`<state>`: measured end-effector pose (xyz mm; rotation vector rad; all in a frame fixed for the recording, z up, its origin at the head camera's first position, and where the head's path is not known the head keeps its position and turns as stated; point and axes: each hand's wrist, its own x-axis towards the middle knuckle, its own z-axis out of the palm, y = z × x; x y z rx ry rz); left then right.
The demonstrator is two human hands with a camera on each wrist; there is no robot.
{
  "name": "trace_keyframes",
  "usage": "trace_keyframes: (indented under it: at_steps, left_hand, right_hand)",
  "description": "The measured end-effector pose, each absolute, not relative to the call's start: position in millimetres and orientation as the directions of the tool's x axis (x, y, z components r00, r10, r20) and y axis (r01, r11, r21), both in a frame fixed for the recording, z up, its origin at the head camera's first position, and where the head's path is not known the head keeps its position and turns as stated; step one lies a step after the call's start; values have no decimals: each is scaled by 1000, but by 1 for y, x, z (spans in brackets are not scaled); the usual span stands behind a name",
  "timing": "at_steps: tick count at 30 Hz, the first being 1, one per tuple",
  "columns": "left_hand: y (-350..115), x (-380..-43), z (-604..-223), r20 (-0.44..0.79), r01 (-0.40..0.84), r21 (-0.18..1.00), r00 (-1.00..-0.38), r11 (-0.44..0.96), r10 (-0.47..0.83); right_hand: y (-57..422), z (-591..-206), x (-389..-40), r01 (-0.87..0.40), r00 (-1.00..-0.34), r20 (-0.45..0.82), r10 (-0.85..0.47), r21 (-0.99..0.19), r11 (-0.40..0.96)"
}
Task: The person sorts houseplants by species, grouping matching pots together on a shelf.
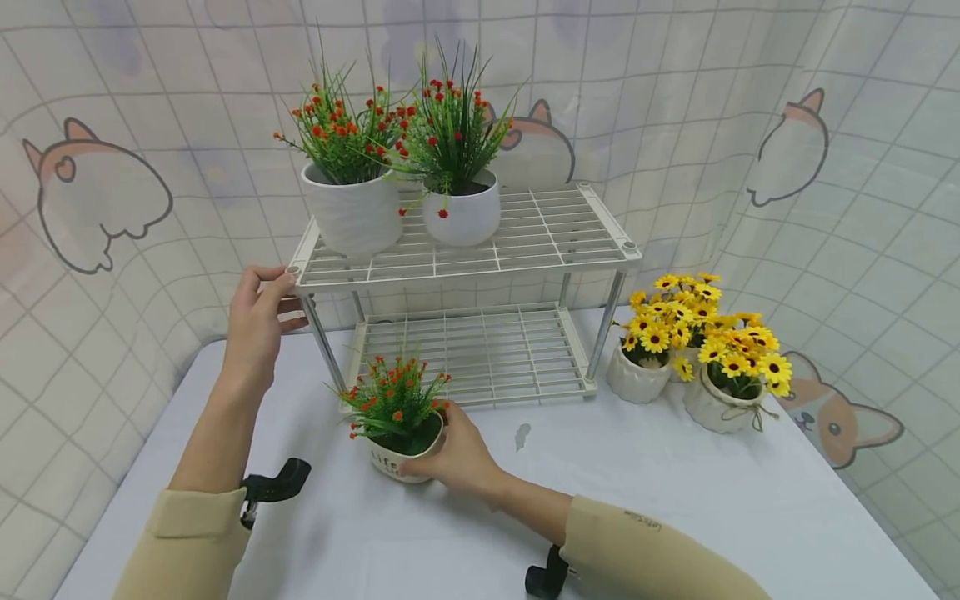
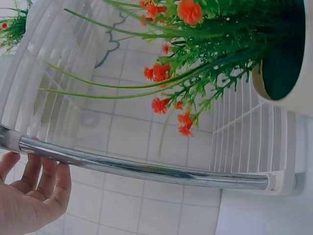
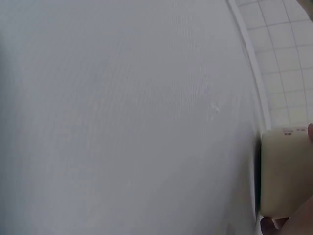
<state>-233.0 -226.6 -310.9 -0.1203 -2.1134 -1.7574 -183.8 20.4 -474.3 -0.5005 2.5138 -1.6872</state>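
Note:
My left hand (image 1: 255, 325) holds the front left corner of a white two-tier wire rack (image 1: 450, 271). In the left wrist view, its fingers (image 2: 49, 178) bend against the upper end of the rack's metal post (image 2: 146, 169). My right hand (image 1: 461, 454) grips a cream pot (image 1: 384, 461) with lettering, its thumb on the front and fingers round the right side. Small red-orange flowers (image 1: 397, 400) and green leaves fill this pot, just in front of the lower tier (image 1: 480, 350). The right wrist view shows the cream pot (image 3: 281, 171) close to the tabletop; contact is unclear.
On the upper tier stand a textured white pot (image 1: 352, 217) and a smaller white pot (image 1: 462, 212), both with red flowers. Several pots of yellow flowers (image 1: 660, 333) stand right of the rack on the white tabletop (image 1: 465, 542). A patterned curtain (image 1: 675, 108) hangs behind.

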Motion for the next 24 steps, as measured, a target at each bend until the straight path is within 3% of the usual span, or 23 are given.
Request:
trace_keyframes:
  at_steps: [10,24]
  left_hand:
    - [-227,-232,-312,353,308,920,-919,243,-173]
    - [-227,-232,-312,358,310,917,-917,249,-177]
  right_hand:
    - [51,-464,-179,-194,-949,75,-308,-905,379]
    - [93,-439,-163,-233,-959,160,-234,-916,328]
